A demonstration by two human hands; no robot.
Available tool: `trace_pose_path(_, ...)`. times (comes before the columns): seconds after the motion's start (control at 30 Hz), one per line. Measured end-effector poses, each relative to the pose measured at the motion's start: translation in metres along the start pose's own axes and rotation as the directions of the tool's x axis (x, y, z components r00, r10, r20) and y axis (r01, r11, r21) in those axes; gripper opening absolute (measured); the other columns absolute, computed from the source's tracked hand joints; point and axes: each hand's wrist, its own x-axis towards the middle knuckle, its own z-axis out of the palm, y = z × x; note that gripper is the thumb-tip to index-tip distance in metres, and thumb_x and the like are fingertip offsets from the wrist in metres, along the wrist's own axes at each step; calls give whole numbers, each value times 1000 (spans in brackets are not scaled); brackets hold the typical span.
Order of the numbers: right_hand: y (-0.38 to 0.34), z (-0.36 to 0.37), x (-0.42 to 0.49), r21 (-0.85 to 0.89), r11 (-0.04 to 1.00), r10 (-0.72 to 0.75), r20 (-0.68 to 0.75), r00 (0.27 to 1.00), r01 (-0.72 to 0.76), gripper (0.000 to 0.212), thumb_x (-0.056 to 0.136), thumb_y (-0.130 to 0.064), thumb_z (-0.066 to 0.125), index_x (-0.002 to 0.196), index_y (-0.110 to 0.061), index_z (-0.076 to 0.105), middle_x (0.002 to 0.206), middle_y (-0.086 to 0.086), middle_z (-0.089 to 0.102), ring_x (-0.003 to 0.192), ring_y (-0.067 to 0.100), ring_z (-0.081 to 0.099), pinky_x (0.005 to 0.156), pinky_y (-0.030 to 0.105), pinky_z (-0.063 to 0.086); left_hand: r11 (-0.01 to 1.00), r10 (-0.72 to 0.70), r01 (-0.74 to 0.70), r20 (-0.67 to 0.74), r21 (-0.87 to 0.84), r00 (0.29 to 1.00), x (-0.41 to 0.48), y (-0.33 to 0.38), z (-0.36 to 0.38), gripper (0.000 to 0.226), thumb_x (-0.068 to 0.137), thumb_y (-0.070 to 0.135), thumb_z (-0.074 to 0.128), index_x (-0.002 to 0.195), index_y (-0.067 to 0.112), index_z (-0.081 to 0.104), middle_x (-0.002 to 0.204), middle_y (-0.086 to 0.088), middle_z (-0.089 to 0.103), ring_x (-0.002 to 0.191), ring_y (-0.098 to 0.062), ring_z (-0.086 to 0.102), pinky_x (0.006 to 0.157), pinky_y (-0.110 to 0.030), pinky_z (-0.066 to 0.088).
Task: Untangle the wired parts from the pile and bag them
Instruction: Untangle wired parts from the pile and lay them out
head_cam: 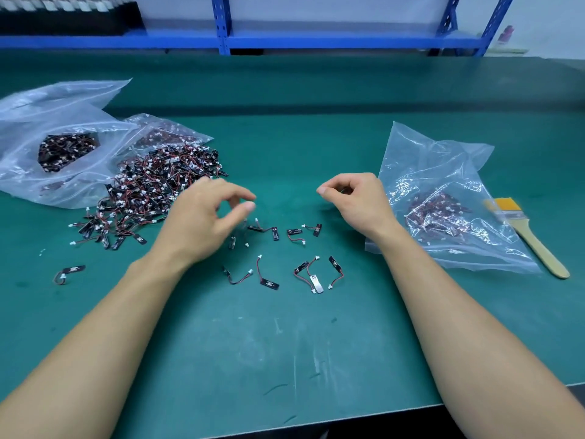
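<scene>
A person's two hands hover over a green counter (316, 137), well apart, above a scatter of separated wired parts (268, 282). These lie in two loose rows, each a small black board with a red-and-black lead and a white plug.

The left hand (202, 217) hangs at the right edge of the tangled pile (148, 191). Its fingers are loosely curved, with thumb and forefinger slightly parted; the parts just beneath it are blurred. The right hand (354, 201) is curled, thumb and forefinger tips together; whether anything is pinched between them cannot be told.

The pile spreads from the mouth of a small clear bag (171, 131). That bag overlaps a larger clear bag (63, 137) holding more parts, which runs off the frame's left edge. One stray part (71, 270) lies alone near the front left.

On the right, a third clear bag (443, 201) holds a clump of parts, its near edge just beside the right wrist. A yellow-bristled brush (531, 236) lies along its right side.

Bare green surface runs from the loose parts to the counter's front edge, which both forearms cross. More of it stretches behind the hands to the far edge, under blue shelving (221, 26).
</scene>
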Motion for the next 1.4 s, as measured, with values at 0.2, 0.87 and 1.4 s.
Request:
trace_pose_path(0.2,6,-1,1,-45,999,1,-2,1000,-1,19,89,-25,72,70,-29,72,56,-27,60,53,-2,50,55,7,34,970,-242,242,3,18,970,-2,-48,-5,9,92,23,69,99,23,74,71,18,59,63,7,49,62,-11,33)
trace_pose_path(0.87,11,1,2,-121,993,21,50,999,-15,16,88,-26,73,73,-30,74,59,-26,63,54,-4,51,54,7,35,965,-259,261,111,-5,959,-2,-58,3,8,92,25,69,89,27,76,74,17,62,64,8,50,62,-22,35)
trace_pose_path(1.4,10,2,1,-132,991,19,67,998,-10,19,88,-27,73,70,-33,72,59,-26,63,54,-5,51,53,6,36,960,-277,279,117,0,954,-3,-58,3,9,92,27,68,91,27,77,74,18,63,64,8,50,62,-22,36)
